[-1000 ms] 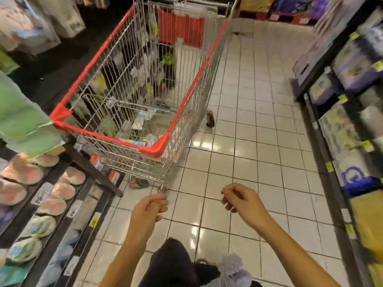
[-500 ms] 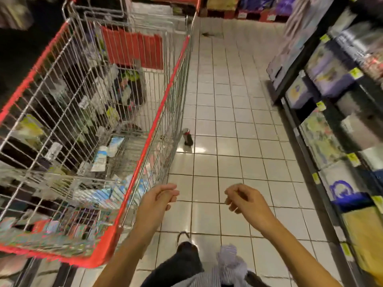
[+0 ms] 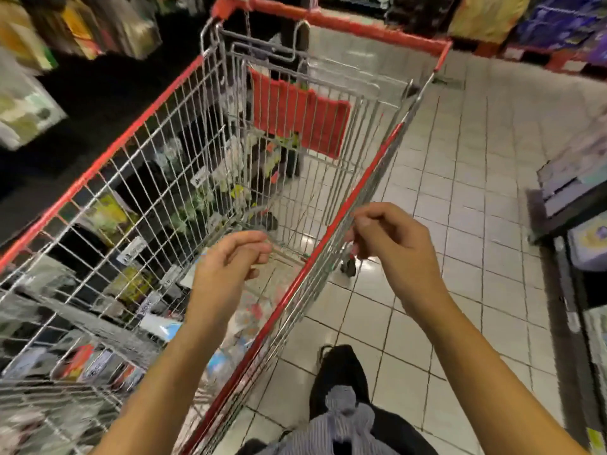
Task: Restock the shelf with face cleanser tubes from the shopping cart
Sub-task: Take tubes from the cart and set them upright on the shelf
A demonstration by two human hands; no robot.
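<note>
**Empty hands, tubes low in the cart**

My left hand (image 3: pixel 230 270) hangs over the basket, fingers loosely curled on nothing. My right hand (image 3: pixel 394 247) is curled the same way, empty, just outside the right rim of the shopping cart (image 3: pixel 361 27). The face cleanser tubes (image 3: pixel 162 325) lie blurred on the cart floor by its near corner. I expect them to be light, soft-walled and slick, so I would grip one around its middle, not squeezing near the cap.
</note>
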